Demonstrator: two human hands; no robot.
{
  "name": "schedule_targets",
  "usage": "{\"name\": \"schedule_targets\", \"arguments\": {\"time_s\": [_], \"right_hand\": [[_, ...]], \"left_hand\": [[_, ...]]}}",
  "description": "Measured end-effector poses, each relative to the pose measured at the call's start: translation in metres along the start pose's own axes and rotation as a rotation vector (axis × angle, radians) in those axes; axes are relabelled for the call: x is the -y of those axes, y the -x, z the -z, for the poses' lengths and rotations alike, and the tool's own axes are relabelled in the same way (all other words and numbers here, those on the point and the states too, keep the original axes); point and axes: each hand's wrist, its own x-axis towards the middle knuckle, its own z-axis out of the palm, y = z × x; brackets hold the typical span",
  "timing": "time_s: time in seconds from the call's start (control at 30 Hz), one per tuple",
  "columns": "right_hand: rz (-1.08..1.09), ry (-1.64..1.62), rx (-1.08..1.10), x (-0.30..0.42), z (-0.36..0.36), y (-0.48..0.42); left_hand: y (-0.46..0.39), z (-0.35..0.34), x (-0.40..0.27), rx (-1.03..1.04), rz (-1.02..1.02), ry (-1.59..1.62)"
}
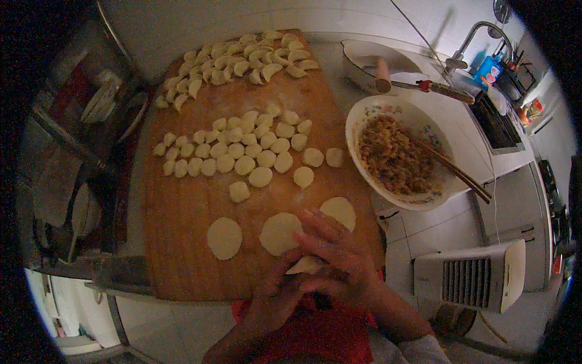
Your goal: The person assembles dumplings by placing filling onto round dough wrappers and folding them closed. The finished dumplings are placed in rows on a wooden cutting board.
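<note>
Both hands meet over the near edge of a wooden board. My left hand (282,286) and my right hand (336,250) hold a piece of dough wrapper (305,265) between them; its filling, if any, is hidden. Flat round wrappers lie just beyond: one at the left (224,238), one in the middle (281,234) and one at the right (338,213), partly behind my right fingers. Farther up the wooden board (182,255) are many small dough pieces (245,165), and folded dumplings (272,72) fill its far end.
Right of the board stands a large bowl (352,136) of minced filling (395,154) with chopsticks (454,172) in it. Behind it are a rolling pin (383,77), a basin (354,50) and a knife handle (450,92). A white heater-like appliance (514,277) stands lower right; cookware is at left.
</note>
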Motion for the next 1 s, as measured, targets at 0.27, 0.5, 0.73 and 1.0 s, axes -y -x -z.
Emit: {"name": "schedule_targets", "arguments": {"time_s": [0.27,0.5,0.73,1.0], "right_hand": [[0.083,-0.126,0.056,0.0,0.012,-0.005],[0.078,0.086,0.144,-0.008,0.021,0.003],[0.209,0.18,0.238,-0.037,0.033,0.008],[0.032,0.004,0.071,0.0,0.021,-0.006]], "left_hand": [[-0.004,-0.003,0.014,0.004,-0.144,0.063],[-0.006,-0.013,-0.002,-0.066,-0.089,0.069],[-0.004,-0.009,-0.002,0.098,-0.188,-0.031],[-0.002,-0.025,-0.018,0.19,-0.203,0.79]]}}
